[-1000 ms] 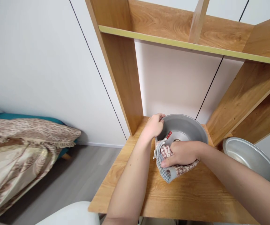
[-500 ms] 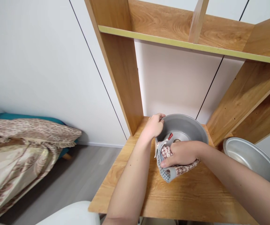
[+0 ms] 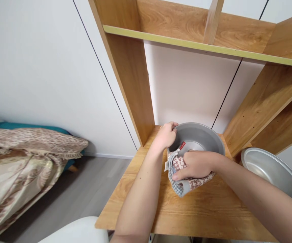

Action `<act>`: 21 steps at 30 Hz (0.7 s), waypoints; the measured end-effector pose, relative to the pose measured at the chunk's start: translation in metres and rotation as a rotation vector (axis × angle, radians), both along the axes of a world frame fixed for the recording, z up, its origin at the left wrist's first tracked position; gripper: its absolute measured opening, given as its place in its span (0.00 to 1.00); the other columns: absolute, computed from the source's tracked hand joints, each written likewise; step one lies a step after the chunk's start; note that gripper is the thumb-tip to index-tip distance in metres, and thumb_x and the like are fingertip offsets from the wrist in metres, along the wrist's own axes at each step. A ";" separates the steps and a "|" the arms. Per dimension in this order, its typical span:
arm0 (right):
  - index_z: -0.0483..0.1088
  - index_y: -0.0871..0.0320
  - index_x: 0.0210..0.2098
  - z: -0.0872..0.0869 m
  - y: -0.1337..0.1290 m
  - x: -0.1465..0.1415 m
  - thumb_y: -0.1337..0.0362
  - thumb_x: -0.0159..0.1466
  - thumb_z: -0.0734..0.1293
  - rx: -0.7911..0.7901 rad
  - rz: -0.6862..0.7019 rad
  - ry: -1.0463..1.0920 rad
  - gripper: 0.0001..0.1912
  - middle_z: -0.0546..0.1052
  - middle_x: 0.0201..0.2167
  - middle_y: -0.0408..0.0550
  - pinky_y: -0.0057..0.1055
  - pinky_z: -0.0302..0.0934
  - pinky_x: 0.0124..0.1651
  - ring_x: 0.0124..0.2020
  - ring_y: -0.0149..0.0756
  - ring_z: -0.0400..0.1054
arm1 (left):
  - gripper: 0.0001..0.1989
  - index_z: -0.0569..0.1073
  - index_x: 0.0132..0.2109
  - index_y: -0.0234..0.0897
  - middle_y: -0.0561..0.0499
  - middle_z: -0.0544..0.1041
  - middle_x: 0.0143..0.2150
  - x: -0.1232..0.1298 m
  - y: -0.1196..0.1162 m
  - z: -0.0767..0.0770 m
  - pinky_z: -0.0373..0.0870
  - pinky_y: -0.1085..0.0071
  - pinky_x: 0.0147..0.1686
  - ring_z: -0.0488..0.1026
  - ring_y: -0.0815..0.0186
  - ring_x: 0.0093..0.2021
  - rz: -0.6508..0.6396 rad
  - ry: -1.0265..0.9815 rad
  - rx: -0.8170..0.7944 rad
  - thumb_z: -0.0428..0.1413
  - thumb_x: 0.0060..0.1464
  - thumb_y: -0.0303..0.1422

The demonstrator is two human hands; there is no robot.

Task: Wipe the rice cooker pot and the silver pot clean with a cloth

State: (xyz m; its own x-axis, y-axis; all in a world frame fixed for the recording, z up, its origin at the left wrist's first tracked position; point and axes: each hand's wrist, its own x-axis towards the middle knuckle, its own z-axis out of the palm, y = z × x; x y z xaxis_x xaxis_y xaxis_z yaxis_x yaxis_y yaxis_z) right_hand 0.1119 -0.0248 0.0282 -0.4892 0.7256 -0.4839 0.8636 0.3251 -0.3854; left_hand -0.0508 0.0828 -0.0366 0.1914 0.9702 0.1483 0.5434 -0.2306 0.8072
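Your right hand (image 3: 198,164) sits slightly higher and farther left than half second ago, now covering most of small brownish ring (image 3: 190,150) on floor of round grey metal pan (image 3: 208,138). On brown-and-grey patterned cloth (image 3: 178,163), red fabric tag (image 3: 183,145) and white label (image 3: 166,166) shift slightly left.

Home, by the fringed throw (image 3: 31,138)

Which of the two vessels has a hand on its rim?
The darker grey pot, whose rim the left hand grips; the silver basin at right has no hand on it.
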 end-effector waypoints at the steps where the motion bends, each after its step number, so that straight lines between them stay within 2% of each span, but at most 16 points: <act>1: 0.85 0.56 0.35 -0.001 -0.001 0.000 0.36 0.75 0.74 0.003 0.003 -0.004 0.29 0.83 0.33 0.49 0.38 0.68 0.45 0.38 0.46 0.77 | 0.23 0.87 0.65 0.35 0.38 0.90 0.69 0.000 0.000 0.000 0.78 0.57 0.76 0.86 0.50 0.72 0.001 0.000 -0.003 0.57 0.69 0.22; 7: 0.86 0.57 0.39 -0.003 -0.005 0.000 0.35 0.77 0.71 0.014 0.002 -0.011 0.31 0.86 0.39 0.54 0.39 0.68 0.47 0.43 0.49 0.79 | 0.23 0.87 0.65 0.36 0.38 0.90 0.68 0.000 -0.001 0.002 0.78 0.56 0.75 0.87 0.50 0.71 0.004 -0.008 -0.009 0.57 0.70 0.22; 11: 0.87 0.57 0.43 0.001 -0.002 -0.001 0.40 0.80 0.70 -0.032 0.046 -0.015 0.27 0.89 0.47 0.55 0.38 0.70 0.53 0.49 0.50 0.82 | 0.23 0.86 0.66 0.34 0.36 0.89 0.71 -0.001 -0.001 0.001 0.77 0.55 0.77 0.85 0.50 0.73 -0.002 -0.002 -0.009 0.57 0.71 0.22; 18: 0.86 0.56 0.38 -0.001 -0.005 -0.002 0.38 0.80 0.69 0.047 0.041 -0.023 0.30 0.84 0.34 0.52 0.40 0.66 0.49 0.41 0.48 0.77 | 0.23 0.88 0.64 0.39 0.41 0.91 0.67 -0.001 0.002 -0.001 0.79 0.57 0.75 0.86 0.50 0.71 -0.011 0.020 0.024 0.57 0.69 0.23; 21: 0.85 0.56 0.37 -0.002 -0.008 -0.003 0.38 0.79 0.71 0.057 0.016 -0.028 0.28 0.81 0.32 0.50 0.39 0.65 0.45 0.38 0.47 0.75 | 0.24 0.87 0.67 0.38 0.40 0.89 0.70 -0.001 -0.003 0.002 0.77 0.56 0.77 0.84 0.50 0.74 -0.001 0.105 0.052 0.56 0.71 0.24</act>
State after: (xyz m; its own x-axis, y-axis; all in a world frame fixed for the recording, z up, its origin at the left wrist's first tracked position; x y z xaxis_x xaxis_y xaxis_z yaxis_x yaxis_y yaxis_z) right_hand 0.1093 -0.0327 0.0264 -0.4875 0.7447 -0.4558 0.8684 0.3593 -0.3419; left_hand -0.0519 0.0794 -0.0344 0.2096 0.9615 0.1778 0.6243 -0.2716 0.7325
